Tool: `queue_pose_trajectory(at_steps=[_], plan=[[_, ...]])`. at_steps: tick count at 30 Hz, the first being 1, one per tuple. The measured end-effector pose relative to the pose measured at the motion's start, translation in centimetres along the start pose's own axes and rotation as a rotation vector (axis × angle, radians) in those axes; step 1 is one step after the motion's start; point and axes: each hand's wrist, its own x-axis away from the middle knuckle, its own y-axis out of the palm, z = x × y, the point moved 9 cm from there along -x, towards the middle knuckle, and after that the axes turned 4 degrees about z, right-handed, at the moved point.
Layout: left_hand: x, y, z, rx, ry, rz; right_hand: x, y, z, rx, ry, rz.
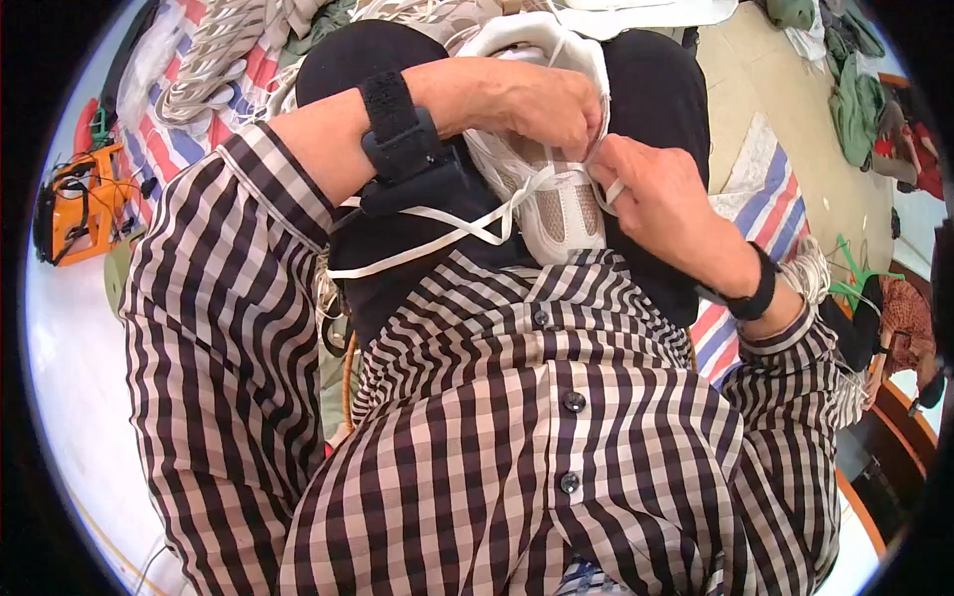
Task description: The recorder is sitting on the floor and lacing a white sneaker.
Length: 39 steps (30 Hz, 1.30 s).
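A white and beige sneaker (574,223) rests on my lap between my thighs, its toe pointing toward my body. My left hand (552,107) reaches across the shoe's opening, its fingers bent and pinched at the lacing edge on the right side. Beside it, my right hand (656,194) is closed on a flat white shoelace (616,187), thumb and fingertips meeting close to the left hand's fingertips. What the left fingertips hold is hidden. The lace crosses the front of the shoe, and a loose length (437,213) trails left over my dark trousers.
A striped red, white and blue sheet (184,139) covers the floor, with a pile of pale strap-like pieces (214,60) on it. An orange frame (89,204) with cables stands at left. Green cloth (857,109) hangs at upper right. Other people (904,313) sit at far right.
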Motion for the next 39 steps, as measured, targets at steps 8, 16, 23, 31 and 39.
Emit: queue_pose_trajectory(at_steps=[8,16,23,31,39], plan=[[0.4,-0.8,1.8,-0.367,0.240,0.235,-0.8,-4.1,-0.8,-0.227,-0.165,0.043],[3.3,-0.9,3.3,-0.770,0.285,0.455,-3.5,-4.8,-0.5,-0.255,-0.165,0.265],[10.2,-5.4,3.4,-0.921,0.534,0.957,-3.9,-1.5,-1.5,-0.332,-0.189,0.034],[10.9,-5.0,6.5,-0.784,0.548,0.961,-4.0,-0.5,-0.7,-0.323,0.016,0.007],[8.8,-2.7,2.3,-0.897,0.323,0.742,-3.7,-1.5,0.3,-0.476,0.056,0.185]])
